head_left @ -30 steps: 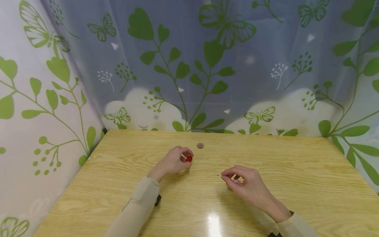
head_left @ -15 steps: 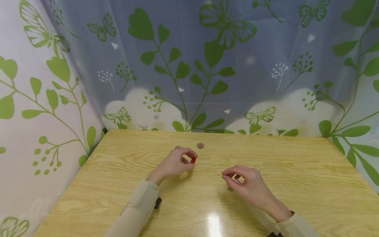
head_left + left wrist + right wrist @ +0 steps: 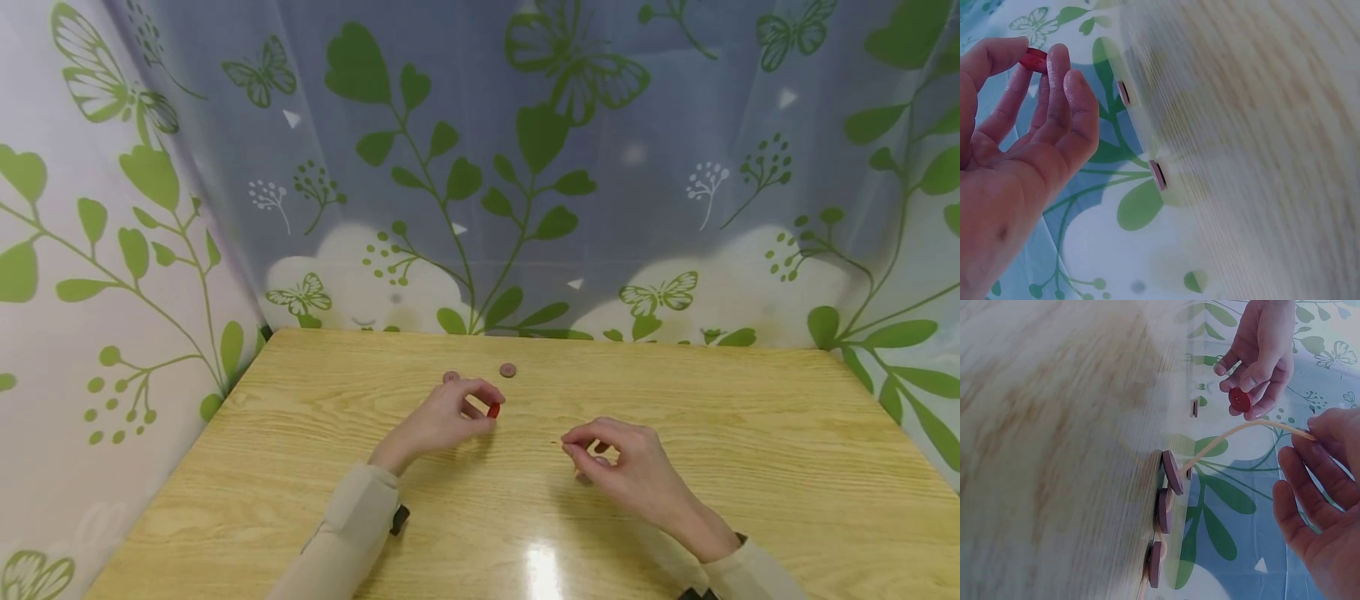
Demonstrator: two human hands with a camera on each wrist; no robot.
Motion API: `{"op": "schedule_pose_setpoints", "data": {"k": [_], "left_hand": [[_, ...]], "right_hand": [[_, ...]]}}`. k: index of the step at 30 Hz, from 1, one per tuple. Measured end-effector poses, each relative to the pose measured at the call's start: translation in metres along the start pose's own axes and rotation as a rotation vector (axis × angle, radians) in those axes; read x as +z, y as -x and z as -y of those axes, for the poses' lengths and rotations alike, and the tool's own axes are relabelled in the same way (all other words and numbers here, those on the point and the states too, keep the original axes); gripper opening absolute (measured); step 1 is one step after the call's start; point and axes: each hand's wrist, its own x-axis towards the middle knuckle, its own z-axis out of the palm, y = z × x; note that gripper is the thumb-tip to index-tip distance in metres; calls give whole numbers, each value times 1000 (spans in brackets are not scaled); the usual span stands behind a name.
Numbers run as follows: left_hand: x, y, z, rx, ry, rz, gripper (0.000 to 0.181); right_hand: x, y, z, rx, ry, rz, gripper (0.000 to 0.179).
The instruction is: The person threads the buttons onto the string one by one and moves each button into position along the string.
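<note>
My left hand (image 3: 442, 421) pinches a red button (image 3: 1239, 399) between thumb and fingers, above the table. Its holes face the right wrist camera; in the head view it stands nearly edge-on. Facing it, my right hand (image 3: 637, 471) pinches a pale yellow cord (image 3: 1229, 434) near its end, and the tip pokes past the fingertips. The cord arcs down to three brownish-pink buttons, of which the top one (image 3: 1172, 472) leans tilted above the others. In the head view the right hand mostly covers these strung buttons. A small gap separates the red button from the cord tip.
Two loose brownish-pink buttons lie on the wood-grain table (image 3: 300, 500): one button (image 3: 507, 369) towards the back, another button (image 3: 451, 377) just behind the left hand. A patterned curtain (image 3: 480, 167) hangs along the table's back edge.
My left hand has shifted slightly right with the red button, which has turned from face-on to nearly edge-on. A loose button behind that hand has come into sight. The right hand stays put.
</note>
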Motion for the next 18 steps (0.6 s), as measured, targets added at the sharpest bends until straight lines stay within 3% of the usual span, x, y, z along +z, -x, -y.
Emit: {"op": "schedule_pose_setpoints", "data": {"k": [18], "left_hand": [[4, 11, -4, 12, 67, -35, 27]], "right_hand": [[0, -2, 0, -28, 18, -11, 27]]}}
